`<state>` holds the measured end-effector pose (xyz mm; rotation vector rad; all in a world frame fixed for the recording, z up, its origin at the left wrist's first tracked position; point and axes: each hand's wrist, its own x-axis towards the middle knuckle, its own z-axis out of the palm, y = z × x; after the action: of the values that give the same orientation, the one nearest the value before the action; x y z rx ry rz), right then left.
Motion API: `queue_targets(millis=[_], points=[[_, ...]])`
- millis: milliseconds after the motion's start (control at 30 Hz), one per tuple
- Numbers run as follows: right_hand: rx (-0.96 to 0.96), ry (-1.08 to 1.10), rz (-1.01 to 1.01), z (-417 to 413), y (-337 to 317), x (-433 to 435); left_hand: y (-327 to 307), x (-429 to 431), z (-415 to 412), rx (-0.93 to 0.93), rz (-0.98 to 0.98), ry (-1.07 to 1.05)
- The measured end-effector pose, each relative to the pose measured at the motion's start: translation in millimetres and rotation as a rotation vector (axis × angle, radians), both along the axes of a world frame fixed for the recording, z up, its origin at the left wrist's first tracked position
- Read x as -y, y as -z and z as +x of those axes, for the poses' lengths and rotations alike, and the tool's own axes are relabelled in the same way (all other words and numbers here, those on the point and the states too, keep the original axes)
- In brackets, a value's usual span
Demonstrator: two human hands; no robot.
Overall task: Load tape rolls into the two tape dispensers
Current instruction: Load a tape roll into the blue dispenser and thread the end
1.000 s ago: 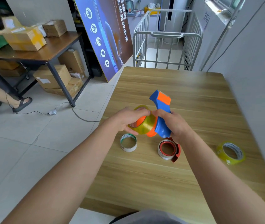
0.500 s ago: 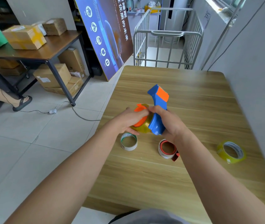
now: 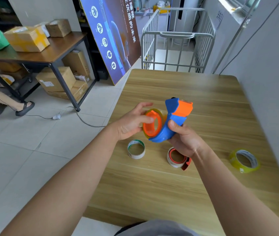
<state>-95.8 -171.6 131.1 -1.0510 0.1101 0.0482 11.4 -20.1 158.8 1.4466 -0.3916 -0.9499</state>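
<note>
I hold a blue and orange tape dispenser [image 3: 174,120] above the wooden table [image 3: 195,184], with my right hand [image 3: 184,138] gripping its blue body from below. A yellowish clear tape roll [image 3: 161,114] sits around the dispenser's orange hub [image 3: 152,124]. My left hand [image 3: 132,123] touches the hub and roll from the left, thumb on the orange rim and fingers spread. On the table lie a white tape roll [image 3: 136,149], a red dispenser with a white roll [image 3: 178,157] partly under my right wrist, and a yellow tape roll [image 3: 245,160] at the right.
A grey wall [image 3: 271,82] runs along the table's right edge. A metal cart [image 3: 178,48] stands beyond the far edge. To the left are a dark table with cardboard boxes [image 3: 28,38], a blue poster board [image 3: 115,40], a floor cable, and a person's legs [image 3: 4,103].
The dispenser has been tilted so its orange hub faces me. My left hand slid from covering the roll to its left side, with the fingers spreading.
</note>
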Motion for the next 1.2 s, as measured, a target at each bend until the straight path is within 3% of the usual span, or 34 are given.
queue_targets(millis=[100,200,333,533,933,1200], points=[[0.016,-0.027,-0.107,0,3,0,0,3,4,-0.054,0.087,-0.160],[0.018,-0.064,-0.219,-2,3,-2,-3,4,4,0.012,0.284,-0.178],[-0.001,-0.162,-0.404,-3,-3,-4,-5,2,9,0.067,0.395,-0.209],[-0.024,-0.237,-0.575,0,-12,-2,-6,-6,16,0.128,0.376,-0.237],[-0.088,-0.244,-0.633,4,-8,-9,-3,-4,18,0.235,0.374,-0.347],[-0.073,-0.269,-0.637,4,-7,-10,-6,-1,20,0.209,0.447,-0.217]])
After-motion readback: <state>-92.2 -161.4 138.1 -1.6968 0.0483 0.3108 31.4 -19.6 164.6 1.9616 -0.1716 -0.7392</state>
